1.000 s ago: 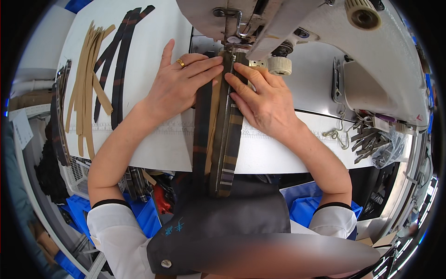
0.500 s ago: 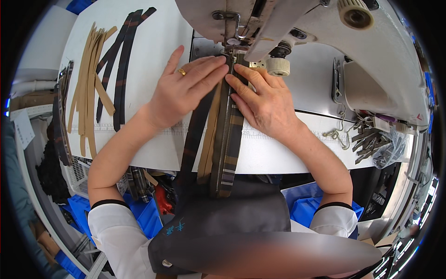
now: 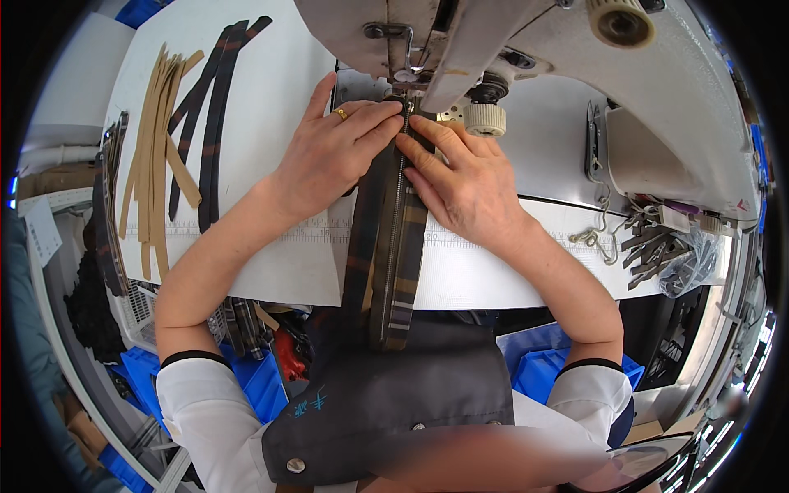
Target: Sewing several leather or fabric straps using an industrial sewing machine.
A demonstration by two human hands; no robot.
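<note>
Under the sewing machine head [image 3: 403, 78] lies a layered strip with a metal zipper [image 3: 393, 222], plaid fabric [image 3: 403, 283] along its right side and a dark fabric strip [image 3: 359, 246] at its left. The layers run toward me and hang over the table's near edge. My left hand [image 3: 333, 160] rests on the upper layers with fingers stretched, the little finger raised; its thumb is hidden. On the zipper's right side lies my right hand [image 3: 472, 177], its fingertips spread over the zipper and its edge. Both hands are open, pressing rather than gripping.
Tan strips [image 3: 156, 164] and dark plaid strips [image 3: 215, 148] lie on the white table at left. A bundle of strips [image 3: 113, 189] hangs over its left edge. At right are a twisted cord [image 3: 604, 234], small dark pieces [image 3: 649, 251] and a clear plastic bag [image 3: 690, 267].
The dark strip at the left has swung right against the zipper and now covers most of the tan layer. My left hand has turned slightly; my right hand stays nearly in place.
</note>
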